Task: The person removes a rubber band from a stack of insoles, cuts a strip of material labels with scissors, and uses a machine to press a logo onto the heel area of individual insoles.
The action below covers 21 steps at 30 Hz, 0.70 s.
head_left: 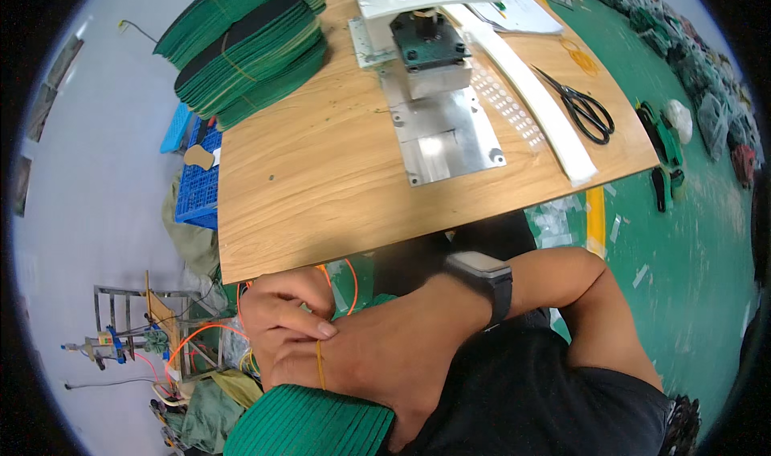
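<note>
My right hand point(361, 356), with a dark watch point(479, 270) on its wrist, is closed round one end of a bundle of green insoles point(309, 424) at the bottom of the view. A thin yellow rubber band point(321, 365) runs across the back of this hand. My left hand point(283, 307) is closed beside it, just below the table edge. One left fingertip meets the band's upper end; the other fingertips are hidden. The bundle's lower part is cut off by the frame.
The wooden table point(321, 191) bears a press with a metal plate point(446, 147), black scissors point(585, 107), a white curved strip point(534, 95), yellow rubber bands point(580, 57) and tied green insole stacks point(249, 63). Left of it stands a blue crate point(197, 187). Orange tubing point(201, 330) hangs below.
</note>
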Motion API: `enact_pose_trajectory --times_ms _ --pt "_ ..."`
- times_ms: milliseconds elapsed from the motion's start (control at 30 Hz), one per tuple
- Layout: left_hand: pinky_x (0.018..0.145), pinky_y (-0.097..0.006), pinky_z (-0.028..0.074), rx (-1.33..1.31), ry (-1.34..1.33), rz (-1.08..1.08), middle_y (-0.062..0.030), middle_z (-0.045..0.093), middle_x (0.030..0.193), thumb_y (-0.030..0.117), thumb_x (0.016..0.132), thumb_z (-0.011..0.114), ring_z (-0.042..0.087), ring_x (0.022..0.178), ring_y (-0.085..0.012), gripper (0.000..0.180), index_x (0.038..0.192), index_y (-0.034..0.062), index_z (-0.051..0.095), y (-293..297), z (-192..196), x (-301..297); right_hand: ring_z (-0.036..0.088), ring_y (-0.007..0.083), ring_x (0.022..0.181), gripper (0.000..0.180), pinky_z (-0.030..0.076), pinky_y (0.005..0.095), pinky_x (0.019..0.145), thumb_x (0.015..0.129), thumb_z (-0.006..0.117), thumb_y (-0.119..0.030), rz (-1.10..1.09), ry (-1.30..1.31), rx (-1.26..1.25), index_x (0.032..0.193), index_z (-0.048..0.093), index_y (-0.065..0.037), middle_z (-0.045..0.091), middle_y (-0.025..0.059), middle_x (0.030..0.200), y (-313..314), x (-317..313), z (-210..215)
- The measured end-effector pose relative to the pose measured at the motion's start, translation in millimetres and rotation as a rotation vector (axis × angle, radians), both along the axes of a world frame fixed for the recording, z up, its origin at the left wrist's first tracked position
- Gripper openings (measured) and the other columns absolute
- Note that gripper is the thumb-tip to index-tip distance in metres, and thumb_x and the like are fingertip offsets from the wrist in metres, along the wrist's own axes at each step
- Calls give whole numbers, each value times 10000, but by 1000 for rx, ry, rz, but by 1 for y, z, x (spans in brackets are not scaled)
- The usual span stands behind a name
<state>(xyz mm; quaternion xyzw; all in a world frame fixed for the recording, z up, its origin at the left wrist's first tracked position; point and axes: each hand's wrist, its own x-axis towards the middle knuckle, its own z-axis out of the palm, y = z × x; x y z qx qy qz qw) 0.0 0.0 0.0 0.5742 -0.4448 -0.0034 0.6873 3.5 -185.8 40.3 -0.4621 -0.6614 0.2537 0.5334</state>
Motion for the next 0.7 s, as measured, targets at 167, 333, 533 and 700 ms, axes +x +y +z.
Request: enact_pose_trajectory --times_ms 167,333,533,700 --pt "616 -353 484 -130 36 -201 -108 607 809 16 753 699 581 711 -244 72 825 26 697 -49 -23 26 563 361 966 744 442 392 835 549 832 -239 -82 79 -34 1094 410 42 547 229 983 -36 -1 -19" --pt "730 -469 540 -135 232 -120 -261 628 925 73 874 615 637 851 -373 134 939 5 519 -73 -19 21 496 358 1056 823 417 387 894 567 815 -244 -149 109 -23 1202 370 32 478 216 1120 -53 1 -24" --pt "397 -219 272 -148 47 323 34 405 498 167 842 660 355 408 -86 188 885 41 527 -34 39 66 392 384 1193 810 340 435 984 594 803 -276 -568 -270 52 1235 399 10 450 186 1191 -91 -1 -10" --pt "432 -234 274 588 -168 53 40 467 569 91 857 600 364 444 -63 104 817 -3 618 -20 64 71 490 390 1088 868 424 411 909 508 844 -213 -936 -249 -127 1232 410 -12 489 216 1123 -144 -14 4"
